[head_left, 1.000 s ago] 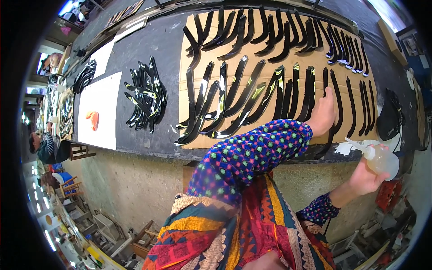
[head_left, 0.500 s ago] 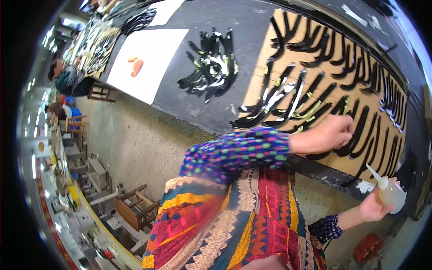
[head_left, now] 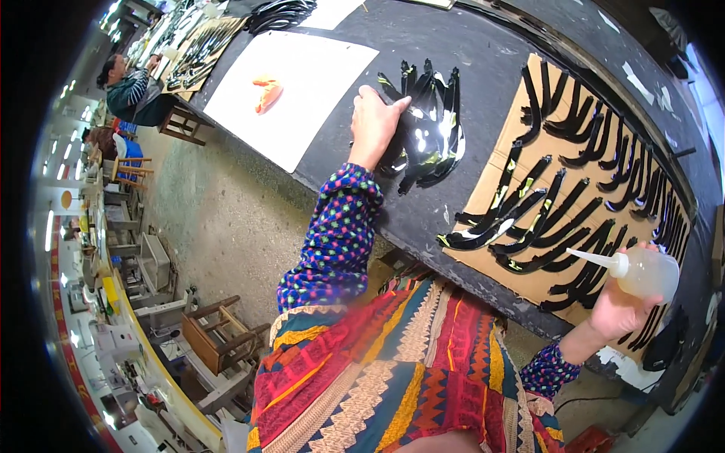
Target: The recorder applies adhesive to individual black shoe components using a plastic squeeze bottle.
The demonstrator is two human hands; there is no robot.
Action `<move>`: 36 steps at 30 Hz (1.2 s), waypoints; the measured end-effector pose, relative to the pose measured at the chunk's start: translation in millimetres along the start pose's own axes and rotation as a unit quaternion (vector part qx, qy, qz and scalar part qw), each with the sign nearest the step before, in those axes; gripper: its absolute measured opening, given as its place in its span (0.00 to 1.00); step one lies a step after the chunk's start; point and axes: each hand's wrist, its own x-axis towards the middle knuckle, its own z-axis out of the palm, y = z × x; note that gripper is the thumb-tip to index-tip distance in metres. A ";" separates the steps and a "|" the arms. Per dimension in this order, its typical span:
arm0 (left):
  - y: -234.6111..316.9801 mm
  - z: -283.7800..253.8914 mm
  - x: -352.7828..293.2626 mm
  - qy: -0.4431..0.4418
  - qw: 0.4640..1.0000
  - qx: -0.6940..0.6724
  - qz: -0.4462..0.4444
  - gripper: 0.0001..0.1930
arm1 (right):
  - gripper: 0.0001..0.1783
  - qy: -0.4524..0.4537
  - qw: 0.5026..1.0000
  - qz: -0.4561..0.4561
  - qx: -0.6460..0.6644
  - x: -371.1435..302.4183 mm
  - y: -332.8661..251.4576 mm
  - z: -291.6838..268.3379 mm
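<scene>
My left hand (head_left: 372, 124) is at the left edge of a loose pile of glossy black curved strips (head_left: 434, 140) on the dark table. Its thumb is spread from the fingers and reaches over the strips; I see nothing held in it. My right hand (head_left: 623, 313) grips a translucent squeeze bottle (head_left: 648, 273) with a long pointed nozzle, tilted toward the left. Below the bottle, many similar black strips (head_left: 529, 208) lie in rows on a brown cardboard sheet (head_left: 491, 177). Part of that sheet is hidden by the right hand and bottle.
Left of the pile, a white sheet (head_left: 317, 79) carries an orange-red item (head_left: 268, 93). More black strips (head_left: 283, 13) are heaped at the far left. A person (head_left: 132, 94) sits along the table. A wooden stool (head_left: 219, 332) stands on the floor to the left.
My left hand has moved left from above the cardboard to the loose pile and its fingers have spread. My right hand has raised the bottle over the cardboard's near right part.
</scene>
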 end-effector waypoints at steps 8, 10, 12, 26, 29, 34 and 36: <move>-5.5 -14.1 -14.5 0.009 1.000 -0.014 -0.008 0.24 | 0.41 -0.004 0.999 0.049 -0.002 0.8 12.8 26.4; -6.8 -15.1 -11.8 -0.001 1.000 -0.007 -0.030 0.23 | 0.40 0.016 0.998 0.053 -0.005 2.0 16.8 25.4; -8.6 -14.7 -6.1 -0.017 0.998 -0.003 -0.052 0.21 | 0.40 0.005 0.998 0.057 0.003 2.8 18.0 26.1; -13.6 -8.5 7.2 -0.029 0.998 -0.026 -0.042 0.23 | 0.38 -0.038 0.996 0.084 0.014 -1.3 24.5 49.3; -11.5 -9.2 1.2 0.068 0.997 -0.016 -0.035 0.21 | 0.38 -0.090 0.988 0.118 0.050 0.8 27.0 62.2; -21.7 -5.0 10.2 0.085 0.995 -0.039 -0.033 0.20 | 0.39 -0.100 0.984 0.146 0.030 5.7 50.3 79.8; -25.6 -2.5 14.1 0.068 0.996 -0.048 -0.037 0.19 | 0.39 -0.103 0.982 0.156 0.022 4.5 58.0 87.2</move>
